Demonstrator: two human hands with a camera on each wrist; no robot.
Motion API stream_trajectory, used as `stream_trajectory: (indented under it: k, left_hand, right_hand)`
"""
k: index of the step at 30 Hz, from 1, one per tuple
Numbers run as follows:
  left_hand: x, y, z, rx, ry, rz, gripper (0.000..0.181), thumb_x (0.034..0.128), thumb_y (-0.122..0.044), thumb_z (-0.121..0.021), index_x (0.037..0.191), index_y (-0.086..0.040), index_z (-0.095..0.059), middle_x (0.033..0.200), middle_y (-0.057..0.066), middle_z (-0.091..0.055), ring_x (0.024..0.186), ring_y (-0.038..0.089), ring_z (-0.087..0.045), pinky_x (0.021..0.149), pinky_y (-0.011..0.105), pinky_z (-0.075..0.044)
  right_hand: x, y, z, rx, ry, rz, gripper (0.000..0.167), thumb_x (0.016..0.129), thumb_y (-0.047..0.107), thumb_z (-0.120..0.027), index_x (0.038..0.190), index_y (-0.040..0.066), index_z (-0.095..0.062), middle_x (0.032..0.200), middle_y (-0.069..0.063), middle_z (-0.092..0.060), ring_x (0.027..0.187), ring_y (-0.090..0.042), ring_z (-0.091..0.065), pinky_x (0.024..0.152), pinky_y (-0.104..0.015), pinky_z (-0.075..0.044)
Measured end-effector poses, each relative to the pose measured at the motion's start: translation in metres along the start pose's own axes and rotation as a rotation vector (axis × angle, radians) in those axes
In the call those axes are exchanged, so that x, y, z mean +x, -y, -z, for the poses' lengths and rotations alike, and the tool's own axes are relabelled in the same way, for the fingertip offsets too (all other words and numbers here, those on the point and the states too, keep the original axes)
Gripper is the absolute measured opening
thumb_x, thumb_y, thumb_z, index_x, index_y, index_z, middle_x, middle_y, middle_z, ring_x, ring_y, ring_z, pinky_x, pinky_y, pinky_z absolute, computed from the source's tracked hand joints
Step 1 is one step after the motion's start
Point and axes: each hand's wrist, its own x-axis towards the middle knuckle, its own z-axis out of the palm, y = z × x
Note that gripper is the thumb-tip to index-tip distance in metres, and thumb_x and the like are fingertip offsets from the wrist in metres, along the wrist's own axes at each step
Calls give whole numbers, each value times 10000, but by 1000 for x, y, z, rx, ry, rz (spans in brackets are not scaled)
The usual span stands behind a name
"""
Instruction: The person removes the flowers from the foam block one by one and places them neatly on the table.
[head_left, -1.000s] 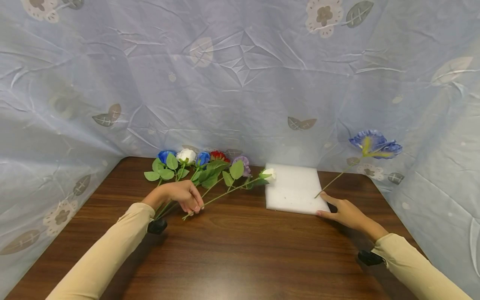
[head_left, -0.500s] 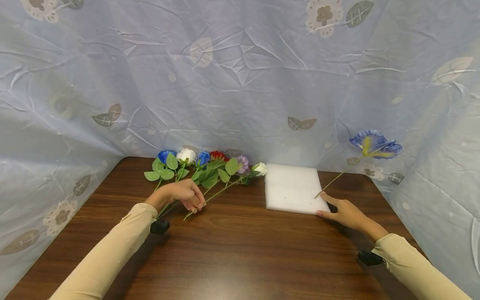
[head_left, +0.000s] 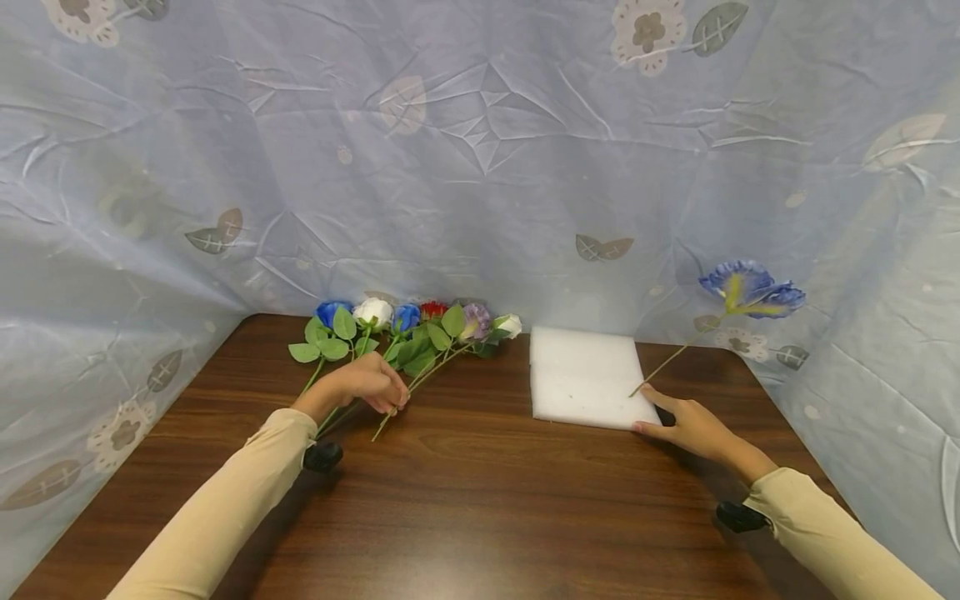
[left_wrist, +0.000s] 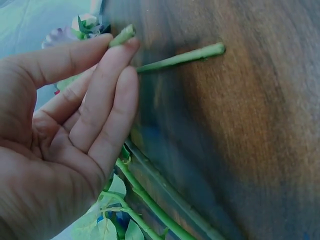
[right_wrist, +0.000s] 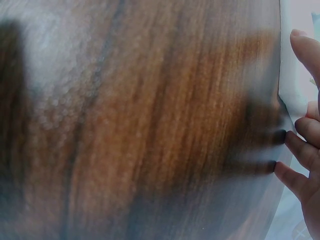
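Note:
My left hand (head_left: 367, 383) pinches the lower stem of a white rose (head_left: 510, 326) between thumb and finger. In the left wrist view the cut stem end (left_wrist: 122, 36) pokes out past those fingertips, and a second stem (left_wrist: 182, 57) lies just beyond. The rose's head is at the right end of a row of flowers, beside a purple flower (head_left: 477, 322). My right hand (head_left: 693, 425) rests at the near right corner of a white foam block (head_left: 585, 375), thumb at its front edge. A blue flower (head_left: 750, 290) leans right, its stem end in the block near that hand.
Left of the purple flower lie a red flower (head_left: 432, 310), a blue rose (head_left: 406, 317), a white rose (head_left: 372, 312) and another blue rose (head_left: 333, 312). Their stems run under my left hand. A patterned curtain (head_left: 480, 167) encloses the brown wooden table (head_left: 480, 517).
The pinched white rose has swung left, its head moving off the foam block's edge to beside the purple flower. My right hand and the leaning blue flower have stayed in place.

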Motion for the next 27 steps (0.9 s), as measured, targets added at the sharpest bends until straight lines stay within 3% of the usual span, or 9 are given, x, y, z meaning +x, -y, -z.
stream_trajectory:
  k: [5,16,23,27]
  left_hand:
    - [1,-1,-1,-11,-37,8,184,902,-38,-663,1003,80,-763,866,128,-785,670,139,-723,699,345,-642]
    - [2,-2,-8,-42,-15,64,197,874,-29,-687,1026,66,-770,876,138,-786,634,139,-719,676,334,-639]
    - [4,-3,-12,-48,-58,78,196,858,-81,-707,984,43,-792,800,111,-781,577,123,-693,613,301,-624]
    - [6,-6,-15,-29,-59,80,221,896,-131,-702,1029,26,-783,792,106,-773,569,111,-690,594,291,-616]
  right_hand:
    - [1,-1,-1,2,1,-6,844,938,481,-706,1520,-53,-407,1526,-278,-455,1320,-486,-536,1028,-623,-485]
    - [1,-2,-2,0,-2,-3,839,937,478,-709,1518,-49,-414,1524,-274,-460,1312,-484,-544,1024,-619,-490]
    - [1,-2,-2,3,-8,0,836,934,467,-716,1512,-58,-417,1509,-273,-481,1300,-474,-560,1016,-608,-500]
    - [1,-2,-2,7,-8,-3,834,935,467,-716,1513,-54,-419,1511,-269,-479,1296,-474,-563,1012,-610,-502]
